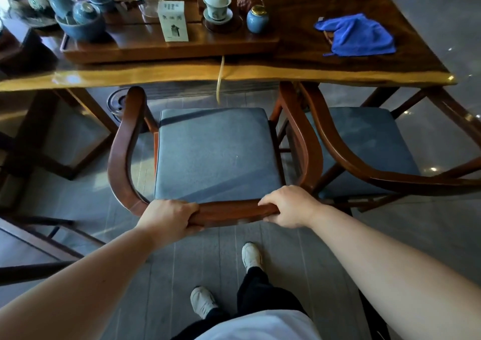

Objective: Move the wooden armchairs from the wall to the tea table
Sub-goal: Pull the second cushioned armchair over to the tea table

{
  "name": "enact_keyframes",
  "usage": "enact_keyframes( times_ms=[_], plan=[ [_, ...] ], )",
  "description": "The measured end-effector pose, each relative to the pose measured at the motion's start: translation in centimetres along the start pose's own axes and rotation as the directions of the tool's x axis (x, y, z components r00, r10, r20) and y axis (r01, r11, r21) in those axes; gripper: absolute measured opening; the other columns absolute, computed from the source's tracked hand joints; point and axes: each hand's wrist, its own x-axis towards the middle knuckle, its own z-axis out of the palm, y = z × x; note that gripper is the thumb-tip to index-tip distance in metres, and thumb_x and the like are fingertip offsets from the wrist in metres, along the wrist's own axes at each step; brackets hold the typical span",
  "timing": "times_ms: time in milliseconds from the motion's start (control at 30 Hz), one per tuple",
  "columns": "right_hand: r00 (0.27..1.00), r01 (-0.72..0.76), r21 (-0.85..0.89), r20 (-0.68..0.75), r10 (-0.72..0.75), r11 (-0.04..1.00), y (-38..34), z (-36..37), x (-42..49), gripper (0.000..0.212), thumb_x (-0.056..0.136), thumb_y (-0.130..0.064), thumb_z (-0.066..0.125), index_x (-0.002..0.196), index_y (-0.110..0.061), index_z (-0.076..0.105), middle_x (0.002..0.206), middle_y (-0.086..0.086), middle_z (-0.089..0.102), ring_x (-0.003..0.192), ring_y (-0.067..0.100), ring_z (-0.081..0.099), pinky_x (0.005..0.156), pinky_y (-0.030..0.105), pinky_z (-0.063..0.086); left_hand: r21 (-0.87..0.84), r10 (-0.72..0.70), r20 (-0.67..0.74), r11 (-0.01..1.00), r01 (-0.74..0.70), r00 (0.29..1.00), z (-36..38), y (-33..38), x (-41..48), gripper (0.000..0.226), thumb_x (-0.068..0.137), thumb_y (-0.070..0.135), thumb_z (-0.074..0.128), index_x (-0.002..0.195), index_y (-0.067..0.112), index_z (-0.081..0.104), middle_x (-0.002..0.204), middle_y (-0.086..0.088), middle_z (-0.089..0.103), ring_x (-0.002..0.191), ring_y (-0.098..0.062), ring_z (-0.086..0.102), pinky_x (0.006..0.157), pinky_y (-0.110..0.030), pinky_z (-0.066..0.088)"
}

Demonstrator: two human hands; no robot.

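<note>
A wooden armchair (122,147) with a curved back rail and a grey-blue seat cushion stands in front of me, facing the tea table (312,61). My left hand (169,216) and my right hand (289,205) both grip the chair's back rail, one at each side of its middle. The chair's front reaches the table's near edge. A second armchair (369,175) of the same kind stands close beside it on the right, its armrest almost touching the first chair's.
The long wooden table carries a tea tray (169,50) with cups, bowls, a glass pitcher and a small white box, plus a blue cloth (359,36) at the right. A thin hose (220,79) hangs from the table's edge. Dark wooden furniture (39,225) stands at the left.
</note>
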Motion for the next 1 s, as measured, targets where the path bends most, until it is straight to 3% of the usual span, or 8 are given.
enact_keyframes(
  times_ms=[133, 433, 600, 700, 800, 900, 1000],
  plan=[
    [1.000, -0.009, 0.026, 0.006, 0.009, 1.000, 0.0, -0.1, -0.1, 0.037, 0.085, -0.040, 0.070, 0.120, -0.028, 0.068, 0.118, -0.003, 0.071, 0.110, 0.021, 0.062, 0.096, 0.040, 0.048, 0.027, 0.048, -0.009, 0.998, -0.048, 0.999, -0.1, 0.2, 0.3, 0.041, 0.053, 0.056, 0.083, 0.065, 0.024, 0.059, 0.050, 0.008, 0.057, 0.041, -0.017, 0.056, 0.037, -0.022, 0.038],
    [0.999, -0.044, 0.046, 0.032, 0.042, 0.998, -0.6, 0.5, -0.8, 0.036, 0.087, -0.040, 0.069, 0.121, -0.029, 0.068, 0.117, -0.004, 0.071, 0.108, 0.019, 0.063, 0.094, 0.040, 0.050, -0.004, 0.039, 0.030, 0.999, -0.039, 0.999, 0.2, 0.0, -0.4, 0.040, 0.058, 0.058, 0.078, 0.071, 0.025, 0.060, 0.054, 0.009, 0.059, 0.045, -0.017, 0.058, 0.039, -0.023, 0.040],
    [0.997, -0.029, 0.042, 0.075, 0.026, 0.999, -0.5, 0.2, -0.9, 0.031, 0.085, -0.041, 0.069, 0.115, -0.032, 0.068, 0.110, -0.011, 0.070, 0.100, 0.012, 0.063, 0.088, 0.040, 0.052, -0.042, -0.059, 0.122, 0.997, 0.065, 0.991, -0.3, 0.8, -0.3, 0.039, 0.075, 0.061, 0.058, 0.093, 0.026, 0.056, 0.084, 0.008, 0.064, 0.077, -0.019, 0.064, 0.056, -0.029, 0.042],
    [0.997, 0.016, -0.034, 0.072, -0.013, 0.999, -0.6, 0.0, -0.6, 0.041, 0.081, -0.049, 0.068, 0.117, -0.031, 0.064, 0.111, -0.013, 0.066, 0.102, 0.013, 0.061, 0.087, 0.037, 0.050, -0.082, -0.100, 0.115, 0.991, 0.110, 0.988, -0.8, 1.1, -0.7, 0.045, 0.075, 0.058, 0.059, 0.107, 0.026, 0.054, 0.095, 0.007, 0.065, 0.088, -0.020, 0.063, 0.064, -0.033, 0.049],
    [0.999, 0.046, -0.174, -0.001, -0.047, 0.984, -1.3, -0.2, -0.3, 0.065, 0.079, -0.064, 0.058, 0.134, -0.030, 0.051, 0.127, -0.007, 0.062, 0.115, 0.017, 0.058, 0.094, 0.041, 0.048, -0.117, -0.156, 0.083, 0.979, 0.165, 0.984, -0.8, 1.4, -1.6, 0.061, 0.073, 0.052, 0.066, 0.124, 0.022, 0.050, 0.109, 0.001, 0.065, 0.101, -0.026, 0.062, 0.075, -0.037, 0.050],
    [0.989, 0.130, -0.232, -0.037, -0.142, 0.964, -3.0, -0.5, 0.6, 0.075, 0.081, -0.067, 0.056, 0.143, -0.027, 0.042, 0.141, -0.004, 0.054, 0.125, 0.020, 0.052, 0.097, 0.042, 0.045, -0.129, -0.188, 0.040, 0.973, 0.192, 0.981, -1.4, 1.6, -2.3, 0.065, 0.068, 0.043, 0.073, 0.123, 0.016, 0.051, 0.108, -0.004, 0.066, 0.101, -0.029, 0.062, 0.083, -0.039, 0.051],
    [0.952, 0.286, -0.284, -0.026, -0.306, 0.915, -5.7, -1.0, 2.4, 0.084, 0.081, -0.066, 0.059, 0.149, -0.023, 0.034, 0.149, 0.001, 0.046, 0.130, 0.024, 0.048, 0.101, 0.044, 0.042, -0.072, -0.255, -0.018, 0.965, 0.253, 0.967, -2.7, 1.4, -3.5, 0.070, 0.068, 0.054, 0.062, 0.126, 0.017, 0.047, 0.114, -0.006, 0.064, 0.108, -0.030, 0.058, 0.091, -0.041, 0.049]
  ],
)
